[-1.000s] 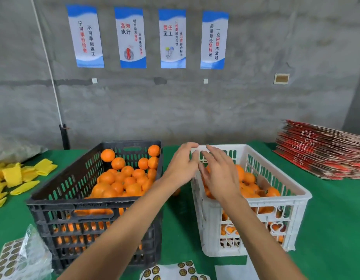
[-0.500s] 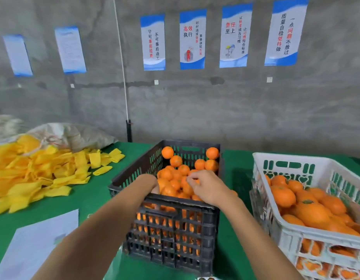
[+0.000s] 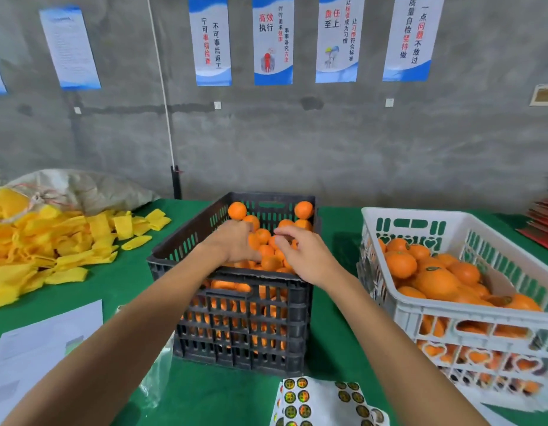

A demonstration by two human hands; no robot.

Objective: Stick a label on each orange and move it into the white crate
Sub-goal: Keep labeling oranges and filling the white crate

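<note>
A black crate (image 3: 186, 235) in the middle of the table holds a heap of oranges (image 3: 266, 235). Both of my hands are inside it. My left hand (image 3: 232, 242) lies palm down on the heap, its fingertips hidden among the fruit. Just to the right, my right hand (image 3: 306, 256) hovers with bent, spread fingers touching an orange. The white crate (image 3: 420, 215) stands to the right, well filled with oranges (image 3: 435, 281). A sheet of round labels (image 3: 321, 404) lies on the table in front of the black crate.
A pile of yellow foam nets (image 3: 36, 250) and a grey sack (image 3: 82, 189) fill the left side of the green table (image 3: 334, 333). A white paper (image 3: 45, 342) and clear plastic (image 3: 156, 373) lie near left. Red flat cartons (image 3: 543, 222) sit far right.
My view swung left from the white crate to the black one. Both hands left the white crate's rim and reached in over the oranges in the black crate.
</note>
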